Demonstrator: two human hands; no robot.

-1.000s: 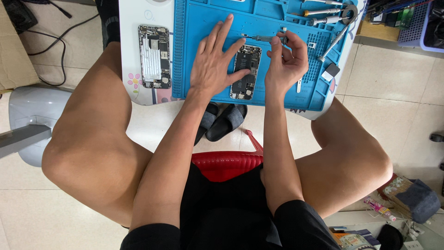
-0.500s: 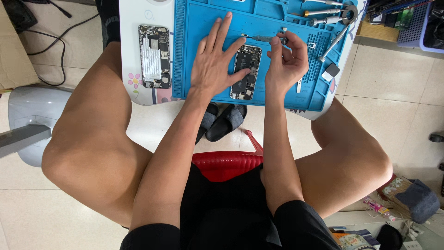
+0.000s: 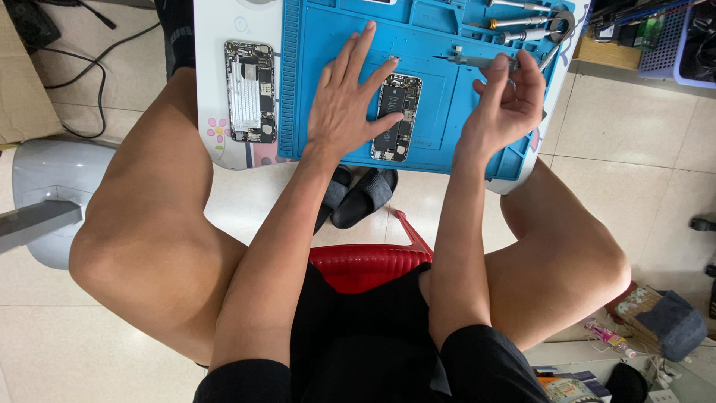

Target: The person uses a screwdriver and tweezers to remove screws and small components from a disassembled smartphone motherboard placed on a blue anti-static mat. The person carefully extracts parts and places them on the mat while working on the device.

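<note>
Blue work mat (image 3: 447, 30): matt, rubbery look, moulded ridges and shallow trays. Opened phone (image 3: 395, 118) under left hand (image 3: 347, 104): dark matt battery face, small bright metal parts at edges. Second opened phone (image 3: 250, 91): silvery metal shield plate, dull sheen. Tweezers (image 3: 477, 61) in right hand (image 3: 507, 104): thin grey metal. Table top (image 3: 212, 45): white, smooth, faint gloss. Stool (image 3: 358, 263): red glossy ribbed plastic. Slippers (image 3: 362, 195): dark, matt. Floor tiles (image 3: 634, 127): pale, smooth.

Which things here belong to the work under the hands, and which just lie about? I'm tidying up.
In use:
left hand on opened phone
right hand holding tweezers
blue mat

Lying about:
second opened phone
slippers
screwdrivers
</note>
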